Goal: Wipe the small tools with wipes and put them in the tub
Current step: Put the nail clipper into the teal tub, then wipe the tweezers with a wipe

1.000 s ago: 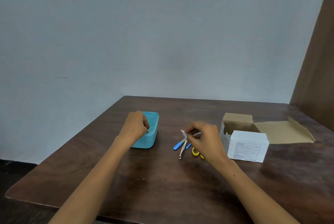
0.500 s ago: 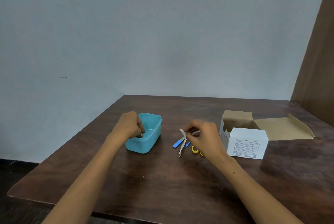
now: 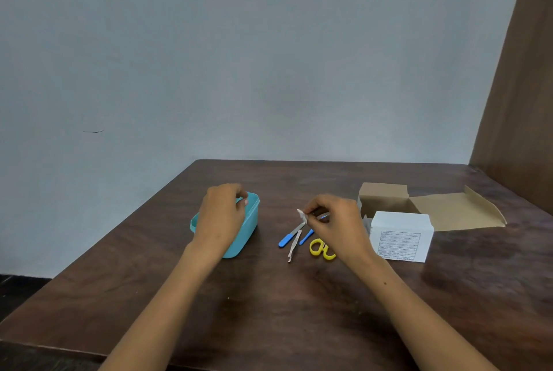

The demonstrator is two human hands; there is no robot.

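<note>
Since the earlier frames the left hand (image 3: 223, 218) has lifted from inside the teal plastic tub (image 3: 250, 222) to sit over its near rim, covering much of the opening; the right hand (image 3: 338, 225) has stayed over the tools. The left fingers are curled inward, and whether they grip the rim cannot be told. The right hand's fingers (image 3: 309, 212) pinch a small white wipe (image 3: 301, 215) together with a thin tool whose blue tip (image 3: 324, 216) shows just behind them.

Below that hand, on the dark brown wooden surface (image 3: 269, 310), lie a blue-handled tool (image 3: 289, 236), a pale nail file (image 3: 294, 246) crossing beside it, another blue handle (image 3: 305, 237), and yellow scissor handles (image 3: 321, 249) partly hidden by the wrist. These sit between the tub and an open white cardboard box (image 3: 399, 236) with a printed label, its brown flaps spread flat to the right. What the tub holds is hidden by the left hand.

The surface stands against a plain pale grey wall (image 3: 269, 56); a brown wooden panel (image 3: 520, 86) rises at the right edge.
</note>
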